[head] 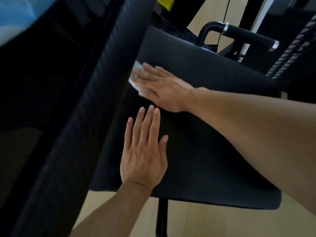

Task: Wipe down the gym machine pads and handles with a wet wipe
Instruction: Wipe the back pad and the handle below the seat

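A black padded seat (213, 137) of the gym machine fills the middle of the view. Its tall black back pad (95, 93) rises at the left. My right hand (164, 88) lies flat at the far left of the seat, where seat and back pad meet, pressing a white wet wipe (136, 75) that sticks out beyond the fingertips. My left hand (143, 151) rests flat and empty on the seat's near left part, fingers spread and pointing away from me. A black handle (246, 35) with metal collars stands behind the seat at the upper right.
Light wooden floor (205, 223) shows under the seat, with the black seat post (162, 218) going down. A ribbed black strap or rope (290, 48) hangs at the right. A thin cable (222, 23) and a yellow part (164, 2) are behind the seat.
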Available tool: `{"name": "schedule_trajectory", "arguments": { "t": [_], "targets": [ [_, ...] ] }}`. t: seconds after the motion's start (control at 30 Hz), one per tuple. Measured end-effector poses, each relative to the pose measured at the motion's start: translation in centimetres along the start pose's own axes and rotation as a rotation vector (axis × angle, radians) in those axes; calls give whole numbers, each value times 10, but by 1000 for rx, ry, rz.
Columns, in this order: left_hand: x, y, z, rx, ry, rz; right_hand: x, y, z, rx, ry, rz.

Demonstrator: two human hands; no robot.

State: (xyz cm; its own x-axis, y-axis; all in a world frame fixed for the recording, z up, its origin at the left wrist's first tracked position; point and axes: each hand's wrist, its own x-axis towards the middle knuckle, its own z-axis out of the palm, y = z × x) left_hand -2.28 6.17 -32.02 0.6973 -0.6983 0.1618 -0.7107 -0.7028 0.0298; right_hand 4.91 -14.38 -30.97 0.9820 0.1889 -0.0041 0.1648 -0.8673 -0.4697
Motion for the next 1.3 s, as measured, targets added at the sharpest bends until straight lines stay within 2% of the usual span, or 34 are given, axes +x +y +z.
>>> {"name": "schedule_trajectory", "arguments": {
  "t": [0.07, 0.13, 0.23, 0.3, 0.37, 0.5, 0.57, 0.8, 0.9, 1.13, 1.2, 1.3],
  "targets": [
    [0, 0, 1, 13, -5, 2, 21, -1, -5, 112, 65, 196],
    [1, 0, 1, 23, -8, -4, 34, -13, -3, 144, 113, 276],
    [-1, 0, 0, 13, -12, 0, 15, -25, 13, 112, 145, 89],
    [-1, 0, -1, 2, -29, 7, -9, -20, 21, 107, 90, -60],
    [0, 1, -1, 10, -41, -16, -18, -4, 18, 78, 48, -82],
    [2, 2, -2, 7, -53, -29, 0, 22, 1, 90, 119, 223],
    [2, 2, -1, 8, -59, -29, 3, 21, 3, 87, 140, 307],
    [4, 2, -1, 79, -166, -89, -39, 15, 17, 253, 180, 308],
    [5, 2, -1, 90, -169, -85, -18, 30, 9, 152, 181, 306],
    [5, 2, -2, 108, -144, -83, 42, 34, -14, 215, 208, 254],
    [5, 3, -2, 103, -145, -81, 35, 41, -10, 267, 282, 325],
    [6, 2, -2, 109, -150, -82, 22, 47, -1, 246, 388, 533]
  ]
}}
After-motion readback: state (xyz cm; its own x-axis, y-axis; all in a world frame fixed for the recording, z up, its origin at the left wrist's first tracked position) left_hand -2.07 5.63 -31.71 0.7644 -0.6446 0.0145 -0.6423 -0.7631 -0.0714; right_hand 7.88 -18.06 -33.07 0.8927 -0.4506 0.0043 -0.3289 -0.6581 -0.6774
